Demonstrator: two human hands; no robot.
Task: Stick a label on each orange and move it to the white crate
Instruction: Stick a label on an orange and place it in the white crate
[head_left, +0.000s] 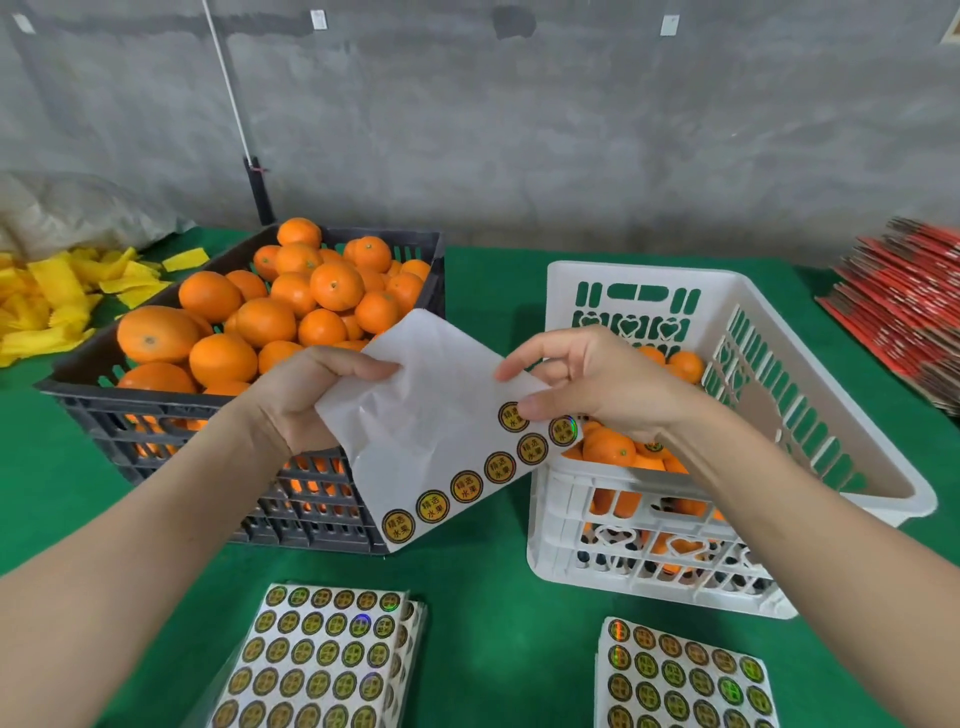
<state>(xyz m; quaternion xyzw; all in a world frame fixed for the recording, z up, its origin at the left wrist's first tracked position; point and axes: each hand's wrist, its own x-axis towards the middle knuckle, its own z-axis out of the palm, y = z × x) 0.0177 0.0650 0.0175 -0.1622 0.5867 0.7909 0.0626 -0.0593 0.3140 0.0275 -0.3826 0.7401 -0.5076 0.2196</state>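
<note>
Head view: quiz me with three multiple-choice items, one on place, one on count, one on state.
1. Where does the white crate stand from the black crate?
A left
B right
C behind

2. How many labels remain on the held sheet?
A three
B seven
C twelve

3. What does the left hand do?
A grips the sheet
B holds an orange
C lies flat on the table

Answers:
1 B, it stands on the right of the view.
2 B, six line the edge and one sits above them.
3 A, its thumb and fingers pinch the sheet's corner.
</note>
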